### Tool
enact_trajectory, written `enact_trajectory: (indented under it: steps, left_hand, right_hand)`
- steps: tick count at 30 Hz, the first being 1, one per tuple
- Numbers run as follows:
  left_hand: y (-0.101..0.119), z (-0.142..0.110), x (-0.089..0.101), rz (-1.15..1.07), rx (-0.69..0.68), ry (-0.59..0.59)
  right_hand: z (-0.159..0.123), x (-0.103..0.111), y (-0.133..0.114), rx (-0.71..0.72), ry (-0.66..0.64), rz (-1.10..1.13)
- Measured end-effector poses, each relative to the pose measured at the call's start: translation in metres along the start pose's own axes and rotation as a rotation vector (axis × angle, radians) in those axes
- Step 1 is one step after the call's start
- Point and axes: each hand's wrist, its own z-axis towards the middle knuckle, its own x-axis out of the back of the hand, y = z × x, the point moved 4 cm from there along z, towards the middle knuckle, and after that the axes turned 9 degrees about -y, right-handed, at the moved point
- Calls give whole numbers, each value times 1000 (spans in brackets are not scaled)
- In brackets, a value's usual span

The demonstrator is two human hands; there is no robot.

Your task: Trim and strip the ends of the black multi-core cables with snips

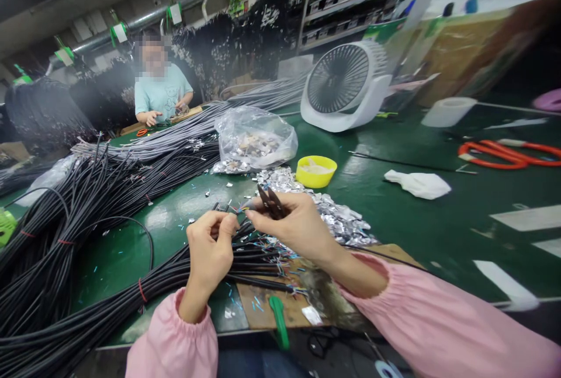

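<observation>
My left hand (213, 243) is closed in a pinch on a black cable, near the end where thin coloured wires (240, 209) fan out. My right hand (298, 223) is closed round dark cutting pliers (272, 201), whose tips point up and left. Its thumb and forefinger meet close to the coloured wires; whether they grip a wire I cannot tell. Beneath both hands lies a bundle of black cables (170, 276), with a red tie (142, 290) round it and stripped coloured ends (280, 255) at the right.
Silvery scraps (339, 214) are heaped beyond my right hand, beside a yellow dish (316, 172) and a plastic bag (258, 138). A white fan (346, 86) stands behind. Orange-handled scissors (504, 153) lie at right. More cables (39, 261) cover the left. Another person (162, 94) works across the table.
</observation>
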Motion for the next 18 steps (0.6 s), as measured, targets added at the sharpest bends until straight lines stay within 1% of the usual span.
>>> enact_trajectory:
  steps: [3, 5, 6, 7, 8, 10, 12, 14, 16, 18]
  left_hand:
    - [-2, 0, -1, -60, 37, -4]
    - [-2, 0, -1, -81, 55, 3]
    - [-1, 0, -1, -89, 63, 6]
    - [-1, 0, -1, -96, 70, 13]
    - [-1, 0, -1, -100, 77, 20]
    - [-1, 0, -1, -102, 86, 34]
    - [-1, 1, 1, -106, 86, 49]
    - [-2, 1, 2, -120, 82, 58]
    - [-2, 1, 2, -134, 79, 64]
    - [-1, 1, 2, -138, 79, 65]
  right_hand:
    - [-8, 2, -12, 318, 84, -269]
    - [-14, 1, -17, 525, 72, -389]
    - [-16, 0, -18, 597, 53, -420]
    - [-17, -1, -19, 639, 34, -436]
    - [-18, -1, -19, 652, 21, -434]
    - [-17, -2, -18, 611, 19, -387]
    - [-14, 0, -18, 517, 55, -319]
    - [-11, 2, -18, 406, 107, -257]
    - [-8, 4, -15, 266, 137, -184]
    - [-5, 5, -10, 124, 119, -105]
